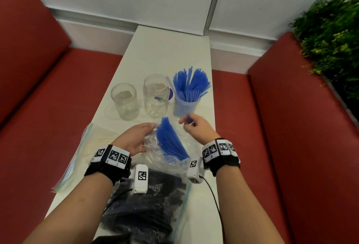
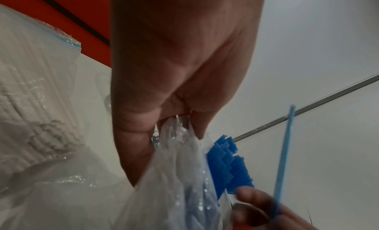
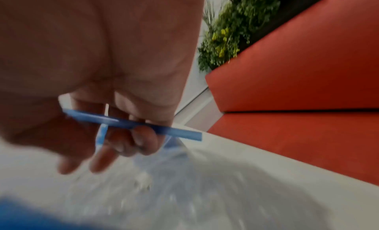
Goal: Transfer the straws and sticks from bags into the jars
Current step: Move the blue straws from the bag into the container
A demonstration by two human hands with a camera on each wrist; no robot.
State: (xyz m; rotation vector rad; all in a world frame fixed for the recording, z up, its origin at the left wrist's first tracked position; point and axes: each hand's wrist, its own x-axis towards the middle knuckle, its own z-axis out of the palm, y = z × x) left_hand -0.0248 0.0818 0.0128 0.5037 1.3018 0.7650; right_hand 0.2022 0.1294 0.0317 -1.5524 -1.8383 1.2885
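A clear plastic bag with a fan of blue straws lies between my hands on the white table. My left hand pinches the bag's rim at its left side. My right hand hovers just right of the bag's mouth and holds a single blue straw across its curled fingers. Behind it stands a jar filled with upright blue straws. Two clear jars stand to its left with no straws in them.
A zip bag of dark sticks lies near me under my wrists. A bag of white straws lies at the table's left edge. Red sofas flank the narrow table; a green plant stands at far right.
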